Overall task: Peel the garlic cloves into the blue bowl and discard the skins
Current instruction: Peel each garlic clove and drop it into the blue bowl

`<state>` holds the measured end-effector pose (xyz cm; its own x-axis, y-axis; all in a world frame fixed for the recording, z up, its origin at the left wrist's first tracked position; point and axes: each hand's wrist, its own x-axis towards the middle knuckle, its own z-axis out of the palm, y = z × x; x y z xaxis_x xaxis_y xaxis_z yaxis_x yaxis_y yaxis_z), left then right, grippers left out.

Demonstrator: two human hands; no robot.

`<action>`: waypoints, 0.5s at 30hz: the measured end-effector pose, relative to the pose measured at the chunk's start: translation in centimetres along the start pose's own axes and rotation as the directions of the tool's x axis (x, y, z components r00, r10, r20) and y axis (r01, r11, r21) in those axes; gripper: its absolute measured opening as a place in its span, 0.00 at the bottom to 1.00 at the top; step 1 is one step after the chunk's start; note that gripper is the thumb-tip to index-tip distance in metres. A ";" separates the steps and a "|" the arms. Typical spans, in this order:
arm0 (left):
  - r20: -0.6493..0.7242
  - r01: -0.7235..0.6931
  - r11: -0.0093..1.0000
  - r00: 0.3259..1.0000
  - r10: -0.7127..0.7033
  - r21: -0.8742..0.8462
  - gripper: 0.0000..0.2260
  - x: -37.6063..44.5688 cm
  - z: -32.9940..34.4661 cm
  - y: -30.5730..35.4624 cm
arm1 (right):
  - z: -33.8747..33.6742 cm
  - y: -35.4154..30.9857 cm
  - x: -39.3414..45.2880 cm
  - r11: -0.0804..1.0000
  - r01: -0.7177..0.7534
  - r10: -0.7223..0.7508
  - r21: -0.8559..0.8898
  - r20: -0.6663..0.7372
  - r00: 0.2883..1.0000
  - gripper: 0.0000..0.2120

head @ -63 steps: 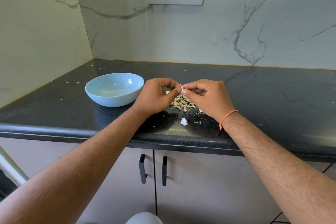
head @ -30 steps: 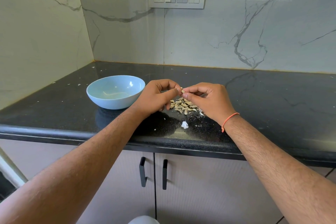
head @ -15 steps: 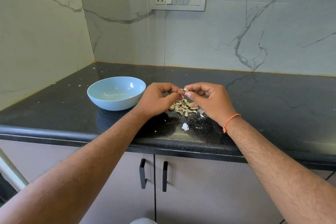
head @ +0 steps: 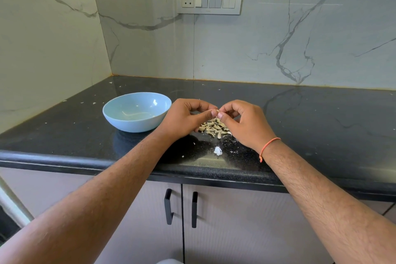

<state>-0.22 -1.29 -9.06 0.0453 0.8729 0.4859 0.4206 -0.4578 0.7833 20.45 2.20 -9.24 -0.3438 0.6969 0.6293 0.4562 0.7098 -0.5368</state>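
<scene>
Left hand (head: pixel 182 120) and right hand (head: pixel 244 123): fingertips met, garlic clove (head: pixel 216 112) pinched between both | held above skin pile (head: pixel 214 128) on countertop (head: pixel 300 118) | blue bowl (head: pixel 137 111) sited just left of left hand.

Both forearms reach forward, converging over the counter (head: pixel 300 118). Left hand (head: pixel 184 120) and right hand (head: pixel 246 124) meet fingertip to fingertip, fingers curled, pinching a small clove (head: pixel 217 111) between them.

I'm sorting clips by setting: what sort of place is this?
Most likely a home kitchen: a black stone countertop with cupboard doors beneath, marble-look wall tiles, and a blue bowl beside garlic skins.
</scene>
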 end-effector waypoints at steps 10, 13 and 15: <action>0.033 0.042 0.998 0.999 -0.043 0.040 0.07 0.3 0.0 -0.5 | -0.1 0.3 0.1 0.993 0.114 -0.112 -0.031 0.056 0.992 0.03; 0.041 0.041 0.998 0.998 -0.043 0.055 0.06 0.3 0.0 -0.7 | -0.1 0.3 0.0 0.993 0.120 -0.119 -0.024 0.024 0.993 0.03; 0.050 0.034 0.997 0.998 -0.038 0.073 0.06 0.3 -0.1 -0.7 | -0.1 0.3 -0.1 0.992 0.123 -0.123 -0.024 0.007 0.992 0.04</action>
<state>-0.59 -0.69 -9.47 0.0743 0.8968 0.4362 0.4871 -0.4143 0.7688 20.71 2.31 -9.35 -0.4028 0.6053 0.6866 0.4302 0.7873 -0.4417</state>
